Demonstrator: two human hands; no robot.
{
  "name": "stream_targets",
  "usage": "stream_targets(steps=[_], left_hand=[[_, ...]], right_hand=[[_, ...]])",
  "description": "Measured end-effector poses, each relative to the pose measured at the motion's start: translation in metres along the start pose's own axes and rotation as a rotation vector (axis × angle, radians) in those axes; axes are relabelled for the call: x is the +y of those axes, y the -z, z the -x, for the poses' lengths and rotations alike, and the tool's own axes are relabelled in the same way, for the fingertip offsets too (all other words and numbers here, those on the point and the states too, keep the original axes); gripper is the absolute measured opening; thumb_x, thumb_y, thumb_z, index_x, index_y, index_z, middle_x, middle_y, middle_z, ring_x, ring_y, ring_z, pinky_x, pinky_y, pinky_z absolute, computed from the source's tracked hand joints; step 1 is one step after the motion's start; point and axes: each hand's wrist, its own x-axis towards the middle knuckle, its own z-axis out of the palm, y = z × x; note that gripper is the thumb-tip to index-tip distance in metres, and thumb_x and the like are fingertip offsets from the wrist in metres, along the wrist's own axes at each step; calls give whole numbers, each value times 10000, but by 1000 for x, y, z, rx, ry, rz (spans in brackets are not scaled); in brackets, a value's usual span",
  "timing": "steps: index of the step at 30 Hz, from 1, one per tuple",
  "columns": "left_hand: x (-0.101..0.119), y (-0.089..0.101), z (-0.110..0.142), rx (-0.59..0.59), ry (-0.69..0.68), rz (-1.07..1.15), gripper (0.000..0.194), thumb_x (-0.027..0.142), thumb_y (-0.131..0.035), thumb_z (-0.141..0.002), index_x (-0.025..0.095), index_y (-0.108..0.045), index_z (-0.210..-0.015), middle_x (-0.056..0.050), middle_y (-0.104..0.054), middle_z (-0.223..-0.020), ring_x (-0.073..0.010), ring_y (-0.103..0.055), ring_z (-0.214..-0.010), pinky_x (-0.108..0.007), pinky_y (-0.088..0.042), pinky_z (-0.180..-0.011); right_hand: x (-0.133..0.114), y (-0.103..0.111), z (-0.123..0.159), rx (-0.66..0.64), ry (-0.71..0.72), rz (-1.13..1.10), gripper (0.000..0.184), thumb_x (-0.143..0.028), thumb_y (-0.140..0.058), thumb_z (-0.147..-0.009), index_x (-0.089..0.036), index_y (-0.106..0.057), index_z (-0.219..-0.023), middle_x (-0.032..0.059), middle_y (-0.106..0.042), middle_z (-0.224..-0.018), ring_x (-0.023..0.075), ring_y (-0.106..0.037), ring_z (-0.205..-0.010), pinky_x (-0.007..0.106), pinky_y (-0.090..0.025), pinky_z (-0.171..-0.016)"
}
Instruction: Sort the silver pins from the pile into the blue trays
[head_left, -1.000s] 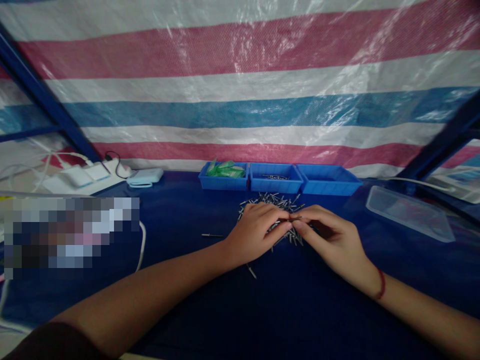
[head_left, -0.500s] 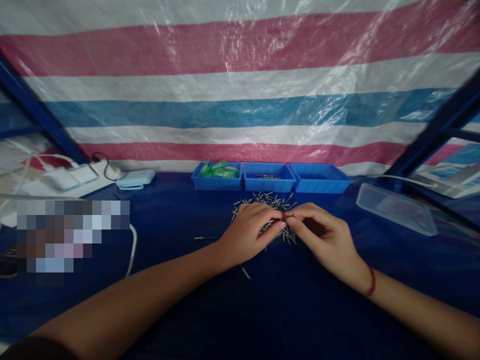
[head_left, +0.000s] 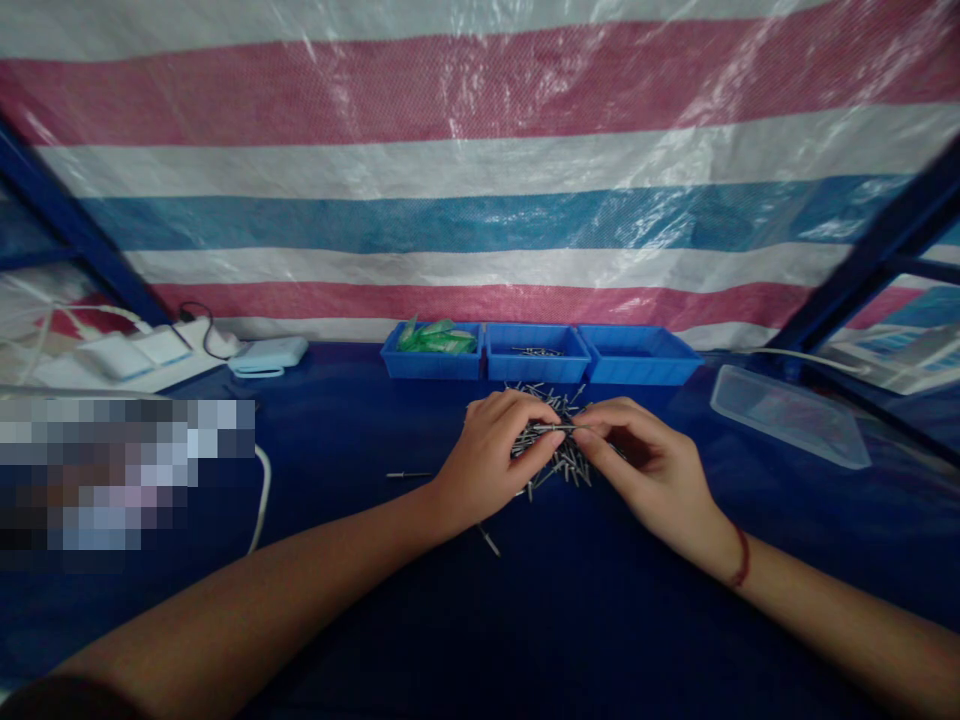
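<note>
A thin metal blind rivet (head_left: 564, 428) lies level between my two hands, above a pile of blind rivets (head_left: 574, 468). My left hand (head_left: 499, 445) pinches one end between thumb and fingers, while my right hand (head_left: 649, 455) has its thumb and fingertips closed at the other end. The fingers partly cover the rivet and much of the pile. One loose rivet (head_left: 405, 475) lies left of my left hand, and another rivet (head_left: 489, 540) rests below it, partly behind my wrist.
Three blue bins stand in a row behind the pile: the left bin (head_left: 431, 366) holds green plastic, the middle bin (head_left: 536, 370) some rivets. A clear plastic lid (head_left: 787, 415) lies to the right. Power strip (head_left: 150, 365), light-blue case (head_left: 268, 355) and white cable (head_left: 261, 500) are at left.
My hands have drawn slightly apart, and more of the rivet shows between the fingertips. The view has shifted a little.
</note>
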Motion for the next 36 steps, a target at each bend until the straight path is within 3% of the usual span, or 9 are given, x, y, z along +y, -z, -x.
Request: stream_targets(steps=[4,10,12,15,18,24,29,33,36], left_hand=[[0,1,0,39,-17,15,121,290,-496,-865,197,-554,-916,-36,-624,-912,-158,-557,-889,-323,-397,-797],[0,4,0,57,-33,60,113,290,-509,-858,198,-526,-921,-34,-610,-893,-158,-556,-877,-323,-405,-793],[-1,2,1,77,-9,86,220,288,-525,-848,198,-485,-1044,-46,-594,-938,-162,-550,-897,-329,-410,-811],[-4,-2,2,116,34,124,428,277,-527,-845,200,-354,-1229,-68,-569,-1001,-167,-541,-929,-345,-408,-856],[-6,-5,2,101,54,125,427,260,-503,-858,209,-340,-1249,-72,-567,-1002,-173,-536,-941,-359,-402,-868],[-4,0,-2,28,62,-1,255,174,-478,-841,214,-490,-1093,-45,-590,-1018,-184,-519,-983,-372,-383,-860],[-2,6,-5,-98,160,-183,234,116,-483,-774,229,-587,-951,-18,-593,-995,-211,-491,-987,-389,-367,-826],[-5,6,-2,-259,146,-341,205,262,-500,-818,230,-617,-984,-27,-592,-970,-218,-492,-927,-386,-357,-791],[-9,2,-3,-272,120,-383,272,379,-464,-861,262,-611,-1058,-29,-590,-981,-214,-489,-914,-379,-342,-778]], right_hand=[[0,0,-1,-19,12,19,114,-274,-581,-804,-221,-651,-877,41,-633,-829,147,-587,-713,279,-493,-595],[-3,2,-7,-205,95,54,131,-266,-537,-835,-222,-657,-862,42,-648,-843,161,-600,-786,312,-495,-696],[3,8,-15,-134,97,131,142,-287,-524,-842,-217,-648,-850,42,-650,-846,166,-599,-791,317,-484,-710],[24,28,-34,126,67,336,214,-340,-486,-855,-201,-635,-789,54,-644,-820,181,-590,-756,325,-467,-681],[59,54,-53,297,62,642,264,-364,-448,-864,-191,-639,-813,70,-621,-765,192,-569,-700,349,-451,-675],[105,82,-61,147,74,929,292,-370,-467,-843,-148,-653,-876,119,-626,-854,234,-583,-765,380,-456,-698],[86,68,-52,109,91,821,282,-347,-461,-849,-155,-630,-968,108,-627,-902,224,-589,-786,370,-472,-719],[59,51,-43,-28,205,719,253,-302,-479,-845,-156,-611,-1004,100,-619,-964,222,-589,-874,366,-472,-789],[43,40,-36,-107,299,686,243,-275,-482,-847,-157,-598,-1025,100,-616,-997,224,-579,-931,375,-462,-826]])
